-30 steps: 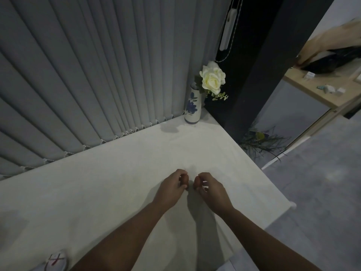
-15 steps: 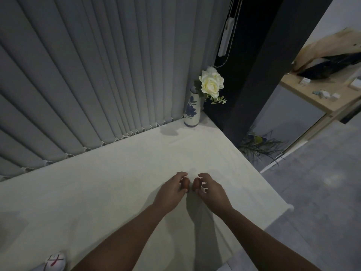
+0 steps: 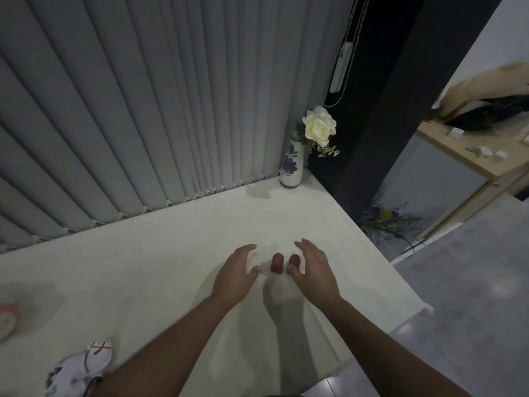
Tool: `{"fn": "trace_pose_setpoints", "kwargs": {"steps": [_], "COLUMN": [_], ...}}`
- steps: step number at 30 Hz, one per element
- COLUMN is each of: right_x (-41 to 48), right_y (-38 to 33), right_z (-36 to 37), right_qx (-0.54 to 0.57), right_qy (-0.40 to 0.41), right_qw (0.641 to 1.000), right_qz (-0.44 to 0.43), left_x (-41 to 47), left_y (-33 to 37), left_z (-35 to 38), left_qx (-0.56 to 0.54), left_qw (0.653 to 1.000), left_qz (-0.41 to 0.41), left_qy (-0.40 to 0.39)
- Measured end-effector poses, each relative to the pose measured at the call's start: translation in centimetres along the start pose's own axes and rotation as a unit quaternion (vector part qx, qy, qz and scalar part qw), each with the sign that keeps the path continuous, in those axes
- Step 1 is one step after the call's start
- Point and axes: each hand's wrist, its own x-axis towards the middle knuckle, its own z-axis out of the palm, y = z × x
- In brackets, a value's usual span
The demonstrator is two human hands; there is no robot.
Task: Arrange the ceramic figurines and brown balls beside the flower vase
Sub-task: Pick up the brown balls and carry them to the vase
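Note:
Two brown balls [image 3: 277, 263] [image 3: 294, 260] rest side by side on the white table [image 3: 148, 270], well in front of the flower vase [image 3: 292, 164]. My left hand [image 3: 236, 273] is just left of them, fingers spread, holding nothing. My right hand [image 3: 313, 267] is just right of them, also open, its thumb close to the right ball. The vase is white with blue flowers and holds a cream rose [image 3: 319, 128] at the table's far right corner. A white ceramic figurine [image 3: 81, 365] with red and black marks lies at the near left edge.
An orange-red object [image 3: 7, 316] sits at the far left edge, cut off. Grey vertical blinds [image 3: 143, 110] run along the back of the table. A black pillar [image 3: 386, 110] stands right of the vase. The table's right edge drops to a grey floor [image 3: 458, 310].
Both hands have let go of the balls and spread apart; the two balls now lie on the table between them. The view has tilted down, showing more of the figurine.

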Motion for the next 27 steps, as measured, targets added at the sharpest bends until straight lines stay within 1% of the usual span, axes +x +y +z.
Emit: {"fn": "trace_pose_setpoints", "kwargs": {"steps": [6, 10, 18, 27], "right_x": [-0.7, -2.0, -5.7, -11.2], "right_y": [-3.8, -6.8, -14.4, -21.8], "right_z": [1.3, 3.6, 10.0, 16.5], "right_qx": [0.02, -0.012, -0.004, -0.004], "right_qy": [-0.008, -0.025, -0.093, -0.178], "right_qw": [0.999, 0.995, 0.982, 0.967], "right_qz": [-0.048, -0.092, -0.162, -0.183], "left_x": [-3.4, -6.6, -13.2, -21.3], "left_y": [-3.3, -5.7, -10.6, -17.6], "left_z": [-3.8, -6.4, -12.4, -18.5], "left_qx": [0.0, 0.006, 0.011, 0.002], "left_qw": [0.995, 0.988, 0.97, 0.934], "left_qz": [-0.033, -0.057, -0.089, -0.171], "left_qy": [0.095, 0.145, 0.226, 0.312]}}
